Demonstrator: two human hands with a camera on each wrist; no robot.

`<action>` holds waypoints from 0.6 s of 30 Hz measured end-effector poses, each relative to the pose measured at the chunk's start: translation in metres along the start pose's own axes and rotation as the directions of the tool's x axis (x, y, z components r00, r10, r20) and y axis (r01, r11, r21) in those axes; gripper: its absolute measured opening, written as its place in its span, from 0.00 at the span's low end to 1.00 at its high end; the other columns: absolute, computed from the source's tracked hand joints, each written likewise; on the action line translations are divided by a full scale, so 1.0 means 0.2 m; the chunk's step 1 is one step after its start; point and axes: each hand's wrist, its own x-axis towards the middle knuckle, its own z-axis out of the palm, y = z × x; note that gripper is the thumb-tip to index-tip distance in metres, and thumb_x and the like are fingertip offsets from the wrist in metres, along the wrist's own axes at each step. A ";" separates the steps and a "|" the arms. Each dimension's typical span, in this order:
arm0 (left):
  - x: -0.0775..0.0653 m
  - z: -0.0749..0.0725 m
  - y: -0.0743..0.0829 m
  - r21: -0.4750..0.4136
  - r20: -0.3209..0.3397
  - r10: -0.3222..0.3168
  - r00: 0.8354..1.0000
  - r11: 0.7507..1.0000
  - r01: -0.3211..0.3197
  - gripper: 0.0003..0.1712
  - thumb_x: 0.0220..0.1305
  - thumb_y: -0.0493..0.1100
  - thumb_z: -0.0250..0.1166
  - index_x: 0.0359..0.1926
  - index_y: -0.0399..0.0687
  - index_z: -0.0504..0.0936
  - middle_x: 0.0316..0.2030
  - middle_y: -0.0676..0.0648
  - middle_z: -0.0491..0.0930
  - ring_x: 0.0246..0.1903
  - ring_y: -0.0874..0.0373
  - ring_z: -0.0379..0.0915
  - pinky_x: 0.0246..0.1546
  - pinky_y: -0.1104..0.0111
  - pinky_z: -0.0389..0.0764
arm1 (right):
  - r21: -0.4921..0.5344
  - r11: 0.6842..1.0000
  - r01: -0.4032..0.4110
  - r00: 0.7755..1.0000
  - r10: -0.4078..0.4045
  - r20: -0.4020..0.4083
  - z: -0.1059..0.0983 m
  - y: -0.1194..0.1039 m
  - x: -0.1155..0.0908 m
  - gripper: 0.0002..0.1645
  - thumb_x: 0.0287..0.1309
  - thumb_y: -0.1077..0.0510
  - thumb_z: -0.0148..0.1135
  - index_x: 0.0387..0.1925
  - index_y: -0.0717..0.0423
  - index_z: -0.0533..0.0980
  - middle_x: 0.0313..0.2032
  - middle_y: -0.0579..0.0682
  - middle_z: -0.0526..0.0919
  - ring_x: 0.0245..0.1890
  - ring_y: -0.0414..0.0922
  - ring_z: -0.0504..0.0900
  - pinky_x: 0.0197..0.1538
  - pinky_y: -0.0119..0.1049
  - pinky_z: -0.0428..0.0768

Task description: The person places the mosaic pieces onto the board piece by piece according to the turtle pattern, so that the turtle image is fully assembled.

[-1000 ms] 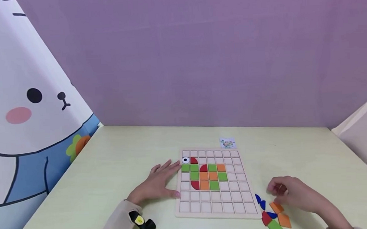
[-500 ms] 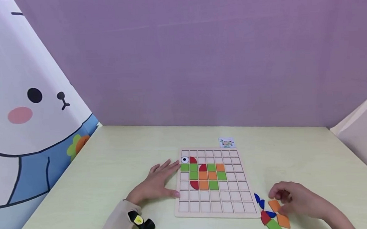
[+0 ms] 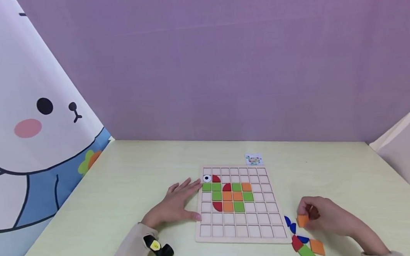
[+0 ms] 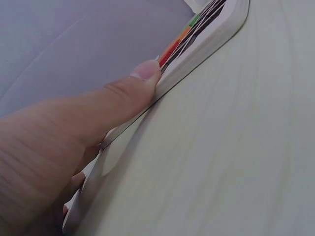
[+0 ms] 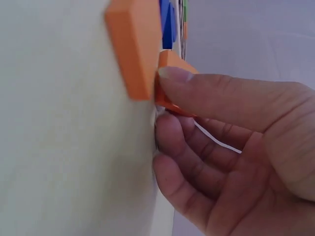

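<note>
My left hand (image 3: pixel 174 205) lies at the left edge of a pale grid board (image 3: pixel 231 231), fingers spread; its thumb touches the rim in the left wrist view. Green, orange and red tiles and a white eye tile (image 3: pixel 207 178) sit in the board's cells. Right of the board, my right hand (image 3: pixel 329 216) pinches an orange square tile (image 3: pixel 302 220) between thumb and fingers. Below that hand lie another orange tile (image 3: pixel 317 247), a green tile (image 3: pixel 307 253), a red quarter-round tile (image 3: pixel 296 243) and small blue tiles (image 3: pixel 303 239). In the right wrist view the thumb presses the held orange tile (image 5: pixel 170 61).
A small printed card (image 3: pixel 254 159) lies against the board's far edge. Behind the pale table (image 3: pixel 151 158) stands a purple partition (image 3: pixel 222 65). A black strap with a yellow mark (image 3: pixel 156 245) is on my left sleeve.
My right hand has taken hold of an orange tile from the loose pieces and moved it slightly up and left. My left hand stays at the board's edge.
</note>
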 end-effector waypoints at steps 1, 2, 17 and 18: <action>0.00 0.00 0.00 -0.001 0.000 0.002 1.000 1.000 -0.002 0.56 0.48 0.69 0.68 0.73 0.56 0.55 0.74 0.53 0.52 0.75 0.47 0.37 0.70 0.43 0.40 | -0.004 1.000 0.009 1.000 -0.009 -0.005 0.00 -0.01 0.01 0.12 0.48 0.66 0.68 0.31 0.53 0.72 0.28 0.43 0.74 0.28 0.33 0.69 0.30 0.27 0.69; 0.00 0.00 0.00 -0.005 0.000 0.005 1.000 1.000 -0.005 0.56 0.48 0.69 0.67 0.73 0.55 0.55 0.74 0.52 0.52 0.75 0.47 0.37 0.70 0.43 0.40 | -0.006 1.000 0.016 1.000 -0.016 -0.009 0.00 -0.01 0.02 0.12 0.49 0.65 0.68 0.31 0.53 0.72 0.27 0.43 0.74 0.27 0.33 0.68 0.30 0.27 0.68; 0.00 -0.01 0.01 0.003 0.005 0.008 1.000 1.000 -0.008 0.56 0.48 0.69 0.67 0.74 0.55 0.54 0.74 0.52 0.51 0.75 0.47 0.36 0.70 0.43 0.39 | -0.037 0.992 0.124 0.990 -0.126 -0.069 -0.03 -0.15 0.15 0.10 0.52 0.61 0.67 0.28 0.52 0.72 0.25 0.41 0.73 0.27 0.32 0.70 0.30 0.27 0.70; 0.00 -0.01 0.01 0.006 0.006 0.005 1.000 1.000 -0.006 0.56 0.48 0.69 0.67 0.74 0.56 0.54 0.74 0.53 0.51 0.75 0.48 0.35 0.70 0.44 0.39 | -0.033 0.992 0.124 0.990 -0.126 -0.070 -0.03 -0.16 0.16 0.09 0.52 0.61 0.67 0.28 0.52 0.72 0.25 0.41 0.74 0.27 0.32 0.70 0.30 0.27 0.70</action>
